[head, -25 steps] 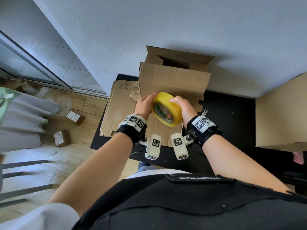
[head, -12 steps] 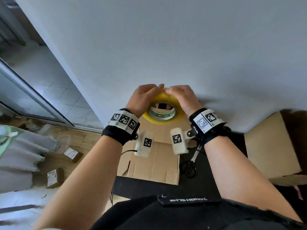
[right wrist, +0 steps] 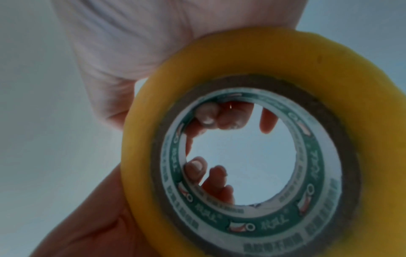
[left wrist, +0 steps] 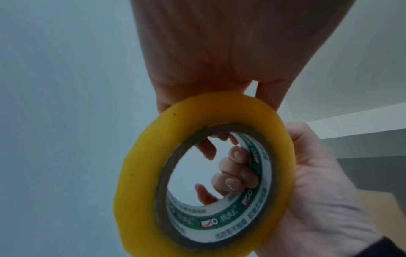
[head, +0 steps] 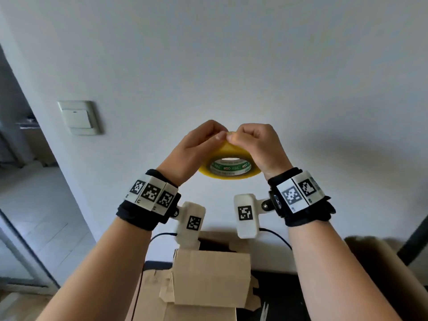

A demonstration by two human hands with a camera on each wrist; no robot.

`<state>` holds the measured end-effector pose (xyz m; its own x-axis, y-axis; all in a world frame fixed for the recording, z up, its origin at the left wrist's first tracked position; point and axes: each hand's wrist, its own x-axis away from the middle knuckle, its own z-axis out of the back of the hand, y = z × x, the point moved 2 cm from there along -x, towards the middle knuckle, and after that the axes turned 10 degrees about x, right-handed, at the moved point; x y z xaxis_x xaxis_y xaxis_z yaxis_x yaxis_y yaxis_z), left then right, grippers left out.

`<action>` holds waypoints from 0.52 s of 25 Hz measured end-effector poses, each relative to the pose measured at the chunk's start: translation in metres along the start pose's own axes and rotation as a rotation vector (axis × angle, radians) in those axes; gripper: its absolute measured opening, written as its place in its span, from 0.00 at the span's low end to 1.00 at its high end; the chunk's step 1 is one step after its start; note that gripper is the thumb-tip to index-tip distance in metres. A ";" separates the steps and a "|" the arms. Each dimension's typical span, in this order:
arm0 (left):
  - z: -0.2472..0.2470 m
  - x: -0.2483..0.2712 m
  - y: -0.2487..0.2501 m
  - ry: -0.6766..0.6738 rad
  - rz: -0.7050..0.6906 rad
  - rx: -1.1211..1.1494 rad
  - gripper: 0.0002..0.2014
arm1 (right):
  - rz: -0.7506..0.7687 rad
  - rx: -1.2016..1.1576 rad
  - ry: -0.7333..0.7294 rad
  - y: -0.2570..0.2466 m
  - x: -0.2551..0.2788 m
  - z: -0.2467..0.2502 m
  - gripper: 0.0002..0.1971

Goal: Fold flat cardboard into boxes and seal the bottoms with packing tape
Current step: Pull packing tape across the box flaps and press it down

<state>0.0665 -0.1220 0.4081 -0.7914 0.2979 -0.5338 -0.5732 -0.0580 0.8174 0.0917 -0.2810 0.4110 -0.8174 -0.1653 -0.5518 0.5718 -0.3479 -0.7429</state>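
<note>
Against a white wall, both hands grip the tape roll.

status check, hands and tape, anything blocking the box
Left hand and right hand both grip the yellow tape roll, raised before the wall, thumbs meeting at its top edge. Folded cardboard box waits below, untaped. Nothing in the way.

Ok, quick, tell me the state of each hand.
Left hand: closed on the tape roll.
Right hand: closed on the same tape roll.
</note>
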 end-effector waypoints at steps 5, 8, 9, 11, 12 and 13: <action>0.001 -0.043 0.045 0.206 -0.197 0.007 0.29 | 0.132 0.044 0.176 -0.049 -0.024 0.030 0.28; -0.004 -0.055 0.056 0.363 -0.230 0.075 0.25 | 0.167 0.146 0.288 -0.065 -0.026 0.032 0.23; -0.006 -0.055 0.057 0.397 -0.240 0.059 0.25 | 0.183 0.196 0.333 -0.067 -0.024 0.032 0.20; -0.009 -0.053 0.055 0.441 -0.268 -0.001 0.25 | 0.232 0.277 0.398 -0.068 -0.016 0.030 0.16; -0.010 -0.051 0.053 0.457 -0.273 -0.021 0.25 | 0.255 0.284 0.415 -0.069 -0.012 0.029 0.14; -0.010 -0.050 0.054 0.470 -0.274 -0.044 0.25 | 0.263 0.263 0.418 -0.068 -0.009 0.028 0.13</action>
<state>0.0729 -0.1499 0.4762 -0.6154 -0.1499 -0.7738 -0.7724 -0.0809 0.6300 0.0582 -0.2813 0.4770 -0.5216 0.0840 -0.8491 0.6726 -0.5717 -0.4698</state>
